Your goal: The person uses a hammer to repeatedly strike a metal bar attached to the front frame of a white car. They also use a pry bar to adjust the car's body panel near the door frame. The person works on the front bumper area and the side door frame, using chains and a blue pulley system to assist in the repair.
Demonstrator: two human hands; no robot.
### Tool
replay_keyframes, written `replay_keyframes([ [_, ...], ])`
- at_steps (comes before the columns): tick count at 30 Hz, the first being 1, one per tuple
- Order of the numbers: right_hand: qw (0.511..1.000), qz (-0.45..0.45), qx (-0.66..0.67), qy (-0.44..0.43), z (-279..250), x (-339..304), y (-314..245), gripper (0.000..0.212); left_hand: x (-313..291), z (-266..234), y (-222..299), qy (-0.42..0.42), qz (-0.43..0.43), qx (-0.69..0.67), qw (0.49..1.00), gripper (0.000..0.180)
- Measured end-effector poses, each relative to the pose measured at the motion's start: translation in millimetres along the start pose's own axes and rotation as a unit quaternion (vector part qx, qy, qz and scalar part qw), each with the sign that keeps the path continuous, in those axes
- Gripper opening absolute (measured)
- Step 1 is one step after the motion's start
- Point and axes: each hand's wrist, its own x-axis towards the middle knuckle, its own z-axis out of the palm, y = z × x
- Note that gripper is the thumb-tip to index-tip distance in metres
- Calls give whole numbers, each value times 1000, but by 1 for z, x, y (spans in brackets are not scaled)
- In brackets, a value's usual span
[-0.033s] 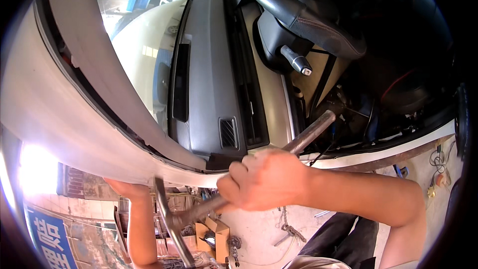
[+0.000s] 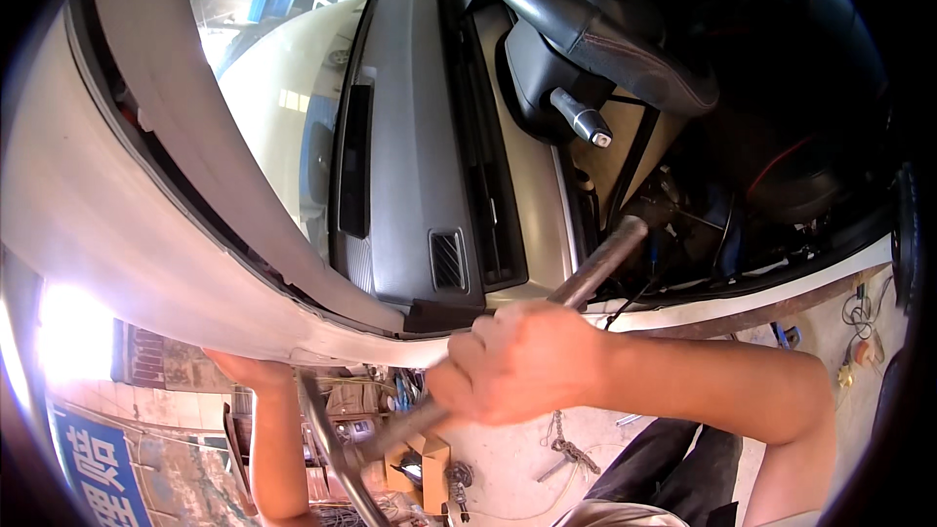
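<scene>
At 5 o'clock, the right hand point(image 2: 522, 361) is wrapped closed around the shaft of a T-shaped tool point(image 2: 597, 268), partway along, probably for balance; the shaft's end lies at 3 o'clock, the crossbar point(image 2: 339, 454) at 7. At 8 o'clock the left hand point(image 2: 246, 369) meets the pale car body point(image 2: 195, 244), perhaps bracing; hidden fingers leave its openness and hold untellable.

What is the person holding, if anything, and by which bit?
The right grip is around the middle of the handle of a long tool. The left grip is partly hidden by the white car panel, so I can't tell for it.
</scene>
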Motion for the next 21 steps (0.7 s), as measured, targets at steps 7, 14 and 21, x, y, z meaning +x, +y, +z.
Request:
replay_keyframes([
  [7,998,12,-54,-22,6,-3,12,37,5,3,3,9,-132,-230,964,43],
  [14,995,35,-65,-61,14,-9,8,34,2,3,5,20,-122,-208,970,42],
  [21,995,57,-40,-75,22,-14,12,35,3,3,-5,12,-51,-112,992,41],
])
